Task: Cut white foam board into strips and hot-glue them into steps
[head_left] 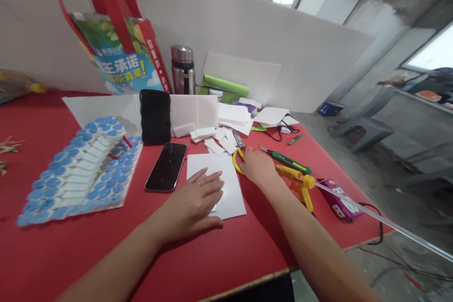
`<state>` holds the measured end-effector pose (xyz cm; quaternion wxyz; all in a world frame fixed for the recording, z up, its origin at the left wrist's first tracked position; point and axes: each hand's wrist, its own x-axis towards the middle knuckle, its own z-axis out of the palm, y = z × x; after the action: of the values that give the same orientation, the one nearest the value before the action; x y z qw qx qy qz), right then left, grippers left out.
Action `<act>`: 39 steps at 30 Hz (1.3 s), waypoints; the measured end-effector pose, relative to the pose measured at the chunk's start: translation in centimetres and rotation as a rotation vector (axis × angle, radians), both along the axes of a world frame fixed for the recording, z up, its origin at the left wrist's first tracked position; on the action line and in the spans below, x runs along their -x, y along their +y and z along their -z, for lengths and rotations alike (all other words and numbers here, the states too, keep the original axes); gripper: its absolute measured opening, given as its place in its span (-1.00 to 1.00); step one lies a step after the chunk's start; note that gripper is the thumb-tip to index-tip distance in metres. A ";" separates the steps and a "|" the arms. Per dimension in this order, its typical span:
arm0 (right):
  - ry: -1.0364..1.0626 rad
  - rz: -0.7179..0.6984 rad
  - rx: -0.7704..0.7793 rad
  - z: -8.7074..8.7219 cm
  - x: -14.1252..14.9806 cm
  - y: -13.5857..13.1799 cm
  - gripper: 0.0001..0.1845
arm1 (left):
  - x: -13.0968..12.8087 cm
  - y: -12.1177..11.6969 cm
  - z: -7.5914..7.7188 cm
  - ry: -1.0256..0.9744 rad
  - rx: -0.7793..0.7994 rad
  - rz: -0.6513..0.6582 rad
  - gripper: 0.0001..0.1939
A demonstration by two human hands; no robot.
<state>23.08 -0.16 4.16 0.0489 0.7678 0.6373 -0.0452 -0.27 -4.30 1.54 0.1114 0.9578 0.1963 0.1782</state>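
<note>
My left hand point(196, 198) lies flat, fingers spread, on a white sheet of foam board point(226, 177) on the red table point(63, 255). My right hand point(256, 165) is closed around the yellow handles of a pair of scissors point(238, 153) at the sheet's far right corner; the blades point away toward a heap of small white cut pieces point(215, 141). A black phone point(166, 166) lies just left of the sheet.
A model roof of blue caps point(81, 170) sits at left, a black pouch point(155, 115) and steel flask point(183, 70) behind. Right of my hand lie a green utility knife point(286, 159), a yellow glue gun point(299, 184) and a purple box point(339, 200) near the table edge.
</note>
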 end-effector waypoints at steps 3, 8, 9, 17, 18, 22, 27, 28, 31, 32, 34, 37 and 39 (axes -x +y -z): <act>0.001 -0.005 -0.006 -0.7 0.2 -0.2 -0.71 | 0.0 0.1 0.0 0.009 -0.002 0.003 -0.49; 0.029 -0.020 -0.018 -2.0 0.7 -0.8 -0.69 | 0.0 0.1 0.0 0.019 -0.002 0.000 -0.49; 0.035 -0.026 -0.017 -2.2 0.8 -0.9 -0.70 | 0.0 0.1 0.0 0.019 0.001 -0.001 -0.49; 0.043 0.002 -0.036 -5.0 0.6 -3.1 -0.79 | -0.1 0.1 0.0 -0.003 0.013 0.002 -0.53; 0.040 0.013 -0.047 -5.4 0.4 -3.3 -0.79 | -0.1 0.1 0.0 -0.010 0.015 0.003 -0.53; 0.037 0.057 -0.098 -6.4 -0.1 -3.6 -0.79 | -0.1 0.0 0.1 -0.034 0.018 -0.004 -0.55; -0.003 0.057 -0.207 -5.5 -0.1 -0.5 -0.74 | 0.0 -0.1 0.1 -0.012 0.009 -0.002 -0.56; -0.018 0.049 -0.231 -5.2 -0.1 0.6 -0.69 | 0.0 -0.1 0.1 -0.010 0.008 -0.001 -0.56; -0.036 0.008 -0.271 -4.2 0.0 4.2 -0.59 | -0.1 -0.2 0.1 -0.012 0.001 -0.005 -0.57; -0.039 -0.007 -0.273 -3.9 0.0 5.3 -0.56 | -0.1 -0.2 0.2 -0.013 -0.001 -0.006 -0.57; -0.044 -0.027 -0.263 -3.3 0.0 7.2 -0.49 | -0.1 -0.1 0.2 -0.013 -0.003 -0.006 -0.56; -0.048 -0.025 -0.221 -2.4 0.0 8.9 -0.41 | -0.1 -0.1 0.2 -0.003 -0.003 -0.007 -0.55; -0.051 0.004 -0.188 -1.7 0.0 9.4 -0.41 | -0.1 -0.1 0.2 0.007 0.000 -0.006 -0.55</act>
<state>23.12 9.21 5.89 -0.0075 0.7710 0.6359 0.0342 -0.18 -4.40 1.36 0.1102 0.9577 0.1997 0.1754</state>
